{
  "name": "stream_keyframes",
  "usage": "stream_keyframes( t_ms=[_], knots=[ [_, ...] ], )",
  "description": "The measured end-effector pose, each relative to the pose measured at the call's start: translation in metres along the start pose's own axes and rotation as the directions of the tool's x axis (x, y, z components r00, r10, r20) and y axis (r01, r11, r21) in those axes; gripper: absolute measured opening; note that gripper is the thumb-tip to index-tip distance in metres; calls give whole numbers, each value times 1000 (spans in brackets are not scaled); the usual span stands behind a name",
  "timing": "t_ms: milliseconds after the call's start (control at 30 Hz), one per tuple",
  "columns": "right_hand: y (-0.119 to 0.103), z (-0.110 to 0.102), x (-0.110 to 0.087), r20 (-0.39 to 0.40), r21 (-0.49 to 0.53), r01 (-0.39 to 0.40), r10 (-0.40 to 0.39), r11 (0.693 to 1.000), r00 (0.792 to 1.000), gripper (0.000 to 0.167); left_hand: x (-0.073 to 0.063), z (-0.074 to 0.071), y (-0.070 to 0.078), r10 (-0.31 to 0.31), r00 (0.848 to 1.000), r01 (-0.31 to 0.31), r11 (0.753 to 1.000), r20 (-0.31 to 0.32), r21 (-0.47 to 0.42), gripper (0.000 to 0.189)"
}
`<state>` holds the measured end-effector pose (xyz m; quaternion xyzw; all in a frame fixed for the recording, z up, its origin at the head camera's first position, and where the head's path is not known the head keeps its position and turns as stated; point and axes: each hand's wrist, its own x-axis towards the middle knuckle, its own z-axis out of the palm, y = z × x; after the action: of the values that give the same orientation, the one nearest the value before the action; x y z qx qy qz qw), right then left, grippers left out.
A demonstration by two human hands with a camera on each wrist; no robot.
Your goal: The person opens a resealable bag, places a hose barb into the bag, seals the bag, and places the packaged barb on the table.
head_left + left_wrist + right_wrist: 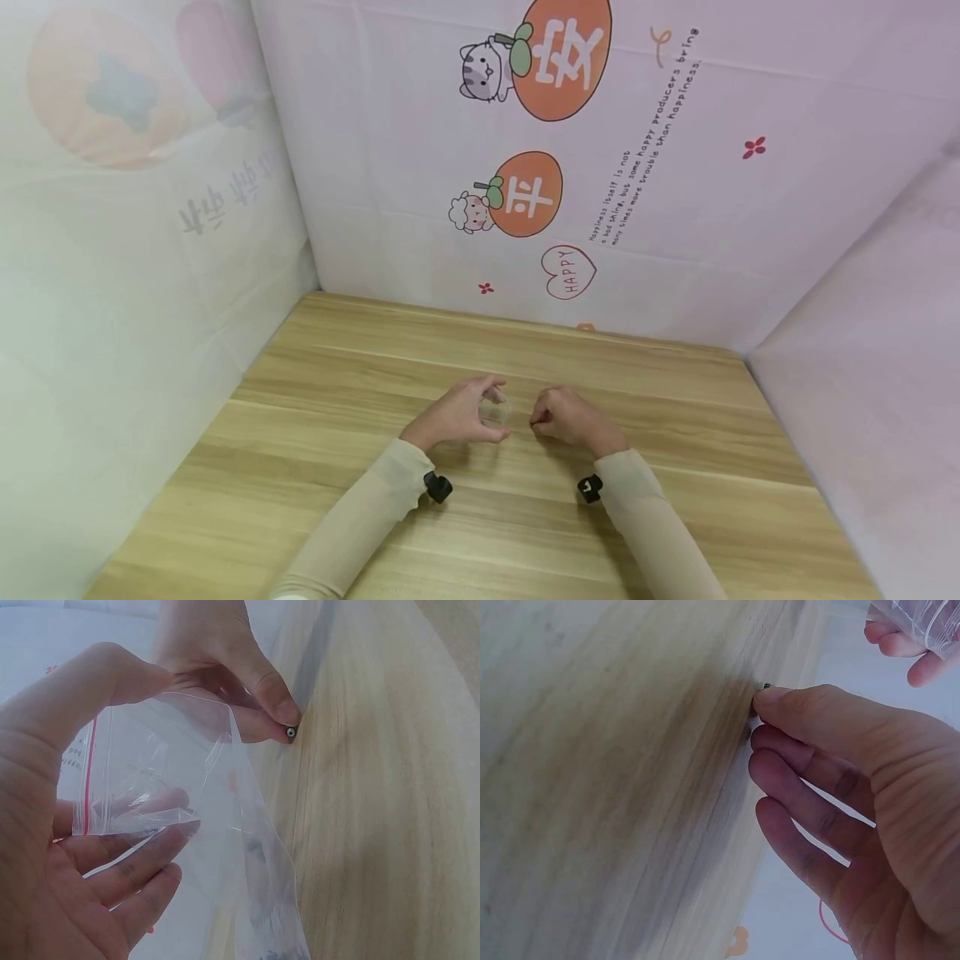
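Observation:
A clear zip-lock bag (214, 769) with a red line along its mouth is held in my left hand (457, 414). The thumb lies at one side of the bag and the curled fingers at the other, spreading it. Small dark bits show through the bag's lower end in the left wrist view. My right hand (573, 418), just right of the bag, pinches a small dark piece (291, 732) with a round, pale-ringed end between thumb and index finger. That piece is close over the table and apart from the bag; its other end is hidden by the fingertips.
The wood-grain table (360, 517) spreads under both hands. White printed sheets (420, 150) stand as walls behind and on both sides. Each wrist carries a small black device, such as the left one (438, 487).

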<state>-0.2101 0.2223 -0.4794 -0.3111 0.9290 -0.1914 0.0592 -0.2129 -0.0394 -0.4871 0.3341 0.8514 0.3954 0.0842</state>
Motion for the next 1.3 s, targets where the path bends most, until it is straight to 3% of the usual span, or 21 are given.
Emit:
stream_keyframes(
  t_ms=[467,1300],
  knots=[
    [-1,0,2,28,20,-60,59,998,998,9,-1,-2,2,2,1000,-2,1000,-7,-7,86],
    [-33,-34,4,-69,3,7,-7,1000,998,15,-2,-6,2,12,1000,-12,1000,-10,-10,88]
  ],
)
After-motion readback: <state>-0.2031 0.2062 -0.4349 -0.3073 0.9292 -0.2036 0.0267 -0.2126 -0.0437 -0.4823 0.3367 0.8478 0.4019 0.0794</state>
